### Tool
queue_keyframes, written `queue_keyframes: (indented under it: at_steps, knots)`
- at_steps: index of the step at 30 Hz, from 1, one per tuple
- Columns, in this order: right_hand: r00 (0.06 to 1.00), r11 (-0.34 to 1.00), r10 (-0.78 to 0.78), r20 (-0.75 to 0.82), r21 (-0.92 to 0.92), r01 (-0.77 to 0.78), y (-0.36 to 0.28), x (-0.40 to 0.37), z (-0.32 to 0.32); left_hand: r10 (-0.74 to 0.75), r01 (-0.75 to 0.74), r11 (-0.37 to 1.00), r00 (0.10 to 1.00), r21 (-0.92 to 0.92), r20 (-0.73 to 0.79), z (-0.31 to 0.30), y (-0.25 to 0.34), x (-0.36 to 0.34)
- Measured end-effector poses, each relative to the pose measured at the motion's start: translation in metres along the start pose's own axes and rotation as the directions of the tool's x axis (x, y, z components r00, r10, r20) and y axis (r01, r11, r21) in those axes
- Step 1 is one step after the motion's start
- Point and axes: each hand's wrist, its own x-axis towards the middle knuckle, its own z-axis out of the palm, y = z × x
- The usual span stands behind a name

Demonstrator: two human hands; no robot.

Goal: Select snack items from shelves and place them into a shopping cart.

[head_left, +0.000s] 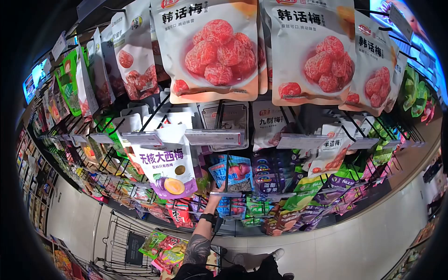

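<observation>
My left hand (pixel 215 193), with a dark watch (pixel 208 217) on its wrist, reaches up into the hanging display. It grips the lower left edge of a blue snack bag (pixel 232 172) with fruit printed on it, which hangs tilted. Most of the fingers are hidden by the bag. Just left is a white and purple prune bag (pixel 166 161), and on the right hang dark purple bags (pixel 268 175). More blue bags (pixel 232 207) show below the hand. My right hand is out of view.
Large white dried-plum bags (pixel 210 51) hang in the upper row. Hooks and price-tag strips (pixel 214 137) jut outward. Lower left stands a wire shopping cart (pixel 112 238) holding colourful snack bags (pixel 165 252). My shoe (pixel 278 254) is on the pale floor (pixel 326 252).
</observation>
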Motion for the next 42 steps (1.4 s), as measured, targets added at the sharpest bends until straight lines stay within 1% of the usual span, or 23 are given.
queue_keyframes:
  at_steps: [3,4,7,8,11,12,15,21,22,23,25,27,28,31,32,33,34,35,37,38,39,41,42]
  knots:
    - [0.998,0.992,0.070,0.003,0.103,-0.070,-0.009,-0.008,0.000,-0.119,0.138,0.970,0.987,-0.201,0.103,-0.004,-0.001,-0.008]
    - [0.995,0.988,0.100,0.015,0.117,-0.101,-0.014,-0.008,-0.002,-0.069,0.083,0.969,0.995,-0.232,0.069,-0.004,-0.018,-0.007]
    - [0.989,0.981,0.144,0.046,0.126,-0.149,-0.023,-0.001,-0.005,-0.180,0.184,0.981,0.982,-0.065,0.061,-0.019,-0.006,-0.024]
    - [0.986,0.979,0.156,0.058,0.125,-0.162,-0.026,0.001,-0.005,-0.147,0.159,0.984,0.981,-0.085,0.127,-0.025,-0.008,-0.026]
    - [0.981,0.978,0.171,0.094,0.101,-0.180,-0.033,0.008,-0.007,-0.044,0.051,0.984,0.998,-0.172,0.040,-0.031,-0.002,-0.051]
    - [0.979,0.979,0.174,0.106,0.092,-0.184,-0.034,0.010,-0.007,-0.023,0.040,0.964,0.997,-0.262,0.067,-0.035,0.005,-0.059]
    - [0.976,0.982,0.171,0.136,0.053,-0.179,-0.037,0.020,-0.007,-0.012,0.031,0.956,0.998,-0.291,0.066,-0.052,0.021,-0.089]
    - [0.948,0.967,0.244,0.206,0.021,-0.254,-0.052,0.039,-0.007,-0.117,0.180,0.916,0.975,-0.360,0.189,-0.077,0.037,-0.124]
    - [0.943,0.933,0.305,0.135,0.155,-0.325,-0.127,0.011,-0.036,-0.129,0.211,0.897,0.965,-0.388,0.227,-0.078,0.035,-0.128]
    - [0.956,0.952,0.251,0.151,0.143,-0.272,-0.114,0.023,-0.032,-0.143,0.248,0.876,0.953,-0.415,0.267,-0.080,0.033,-0.134]
    - [0.967,0.959,0.227,0.112,0.146,-0.242,-0.157,0.011,-0.046,-0.190,0.340,0.784,0.928,-0.520,0.321,-0.078,0.024,-0.152]
    - [0.970,0.955,0.183,0.161,0.205,-0.214,-0.177,0.016,-0.051,-0.230,0.432,0.671,0.894,-0.603,0.384,-0.075,0.013,-0.173]
    - [0.977,0.970,0.137,0.161,0.179,-0.165,-0.187,0.019,-0.056,-0.265,0.456,0.567,0.890,-0.686,0.371,-0.073,-0.005,-0.183]
    - [0.985,0.987,0.003,0.170,0.156,-0.030,-0.237,0.007,-0.077,-0.335,0.529,0.360,0.842,-0.768,0.423,-0.071,0.008,-0.209]
    - [0.982,0.989,0.001,0.190,0.142,-0.029,-0.252,0.003,-0.085,-0.203,0.567,0.257,0.823,-0.782,0.530,-0.078,-0.020,-0.215]
    - [0.977,0.991,-0.003,0.212,0.129,-0.025,-0.271,-0.003,-0.094,-0.356,0.509,0.221,0.836,-0.832,0.417,-0.065,0.009,-0.221]
    - [0.961,0.991,0.038,0.274,0.110,-0.071,-0.310,-0.020,-0.112,-0.049,0.551,0.098,0.835,-0.829,0.549,-0.060,-0.018,-0.219]
    - [0.942,0.990,0.070,0.329,0.092,-0.105,-0.352,-0.037,-0.130,0.282,0.609,-0.013,0.763,-0.793,0.581,-0.054,-0.050,-0.212]
    - [0.914,0.991,0.016,0.406,0.114,-0.068,-0.392,-0.056,-0.144,0.650,0.655,-0.089,0.609,-0.751,0.454,-0.038,-0.050,-0.197]
    - [0.906,0.976,-0.142,0.400,0.207,0.061,-0.384,-0.056,-0.137,0.578,0.625,-0.113,0.674,-0.772,0.460,-0.040,-0.032,-0.202]
    - [0.877,0.978,-0.138,0.460,0.201,0.048,-0.394,-0.063,-0.139,0.505,0.591,-0.132,0.731,-0.796,0.459,-0.044,-0.003,-0.209]
    - [0.809,0.982,-0.132,0.572,0.189,0.027,-0.434,-0.086,-0.153,0.529,0.558,-0.171,0.747,-0.812,0.402,-0.045,0.033,-0.205]
    - [0.771,0.971,-0.187,0.609,0.234,0.050,-0.442,-0.094,-0.155,0.531,0.555,-0.168,0.748,-0.815,0.399,-0.047,0.041,-0.202]
